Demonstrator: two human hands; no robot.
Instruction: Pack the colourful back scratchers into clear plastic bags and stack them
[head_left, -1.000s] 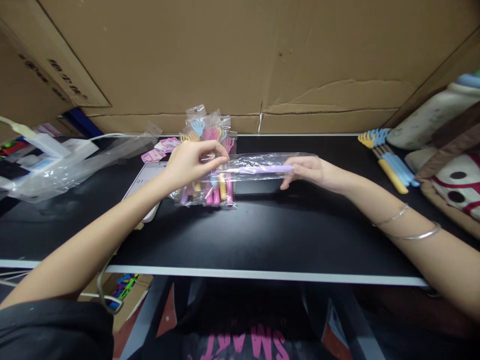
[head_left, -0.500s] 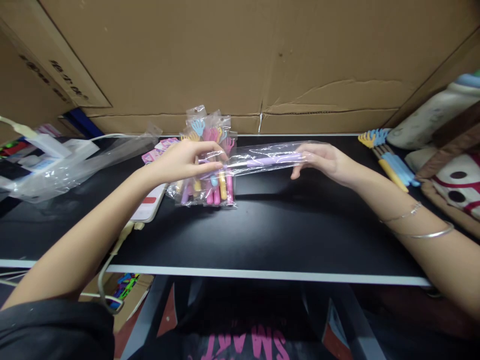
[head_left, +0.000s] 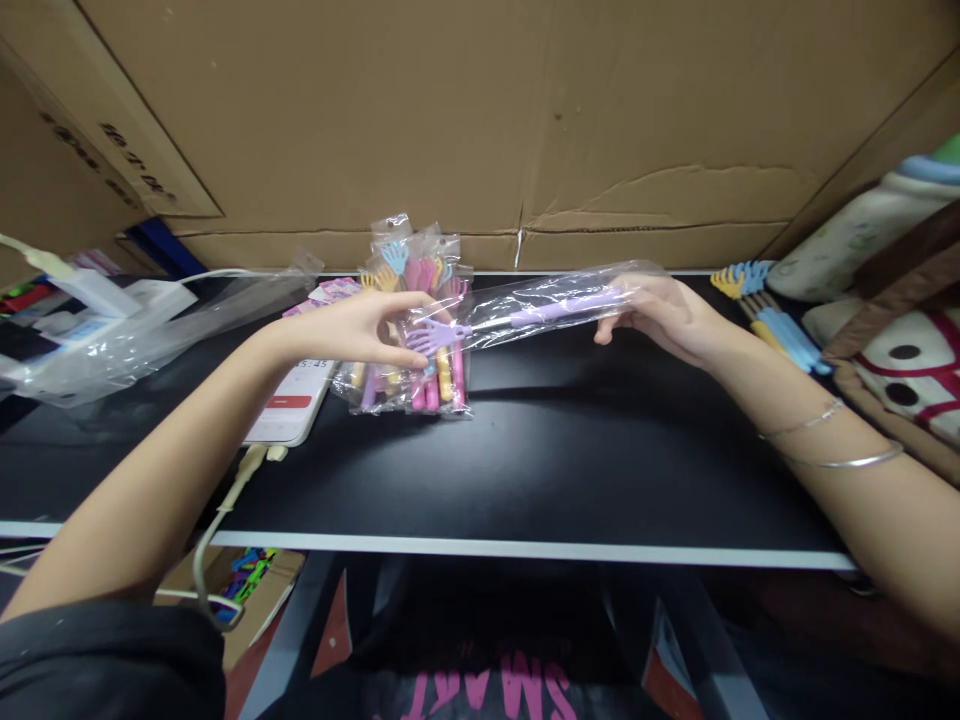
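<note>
A purple hand-shaped back scratcher (head_left: 559, 310) with a metal shaft lies inside a clear plastic sleeve, held up above the desk and tilted a little higher at the right. My right hand (head_left: 656, 310) grips the sleeve around the handle end. At the claw end, my left hand (head_left: 367, 330) has its thumb and forefinger apart, one on either side of the purple claw, close to or touching the plastic. Beneath this hand is a pile of bagged back scratchers (head_left: 442, 385) in pink, yellow, blue and purple.
Unbagged blue and yellow back scratchers (head_left: 784, 330) lie at the right, near a bag with a face design (head_left: 922, 365) and a bottle (head_left: 840, 235). A phone (head_left: 289, 415) with a cable, printed cards (head_left: 326, 292) and plastic film (head_left: 157, 345) are leftward. Cardboard (head_left: 465, 130) stands behind.
The bagged back scratcher has shifted right and its handle end has risen, with my right hand. My left fingers have spread, and the purple claw shows more clearly between them.
</note>
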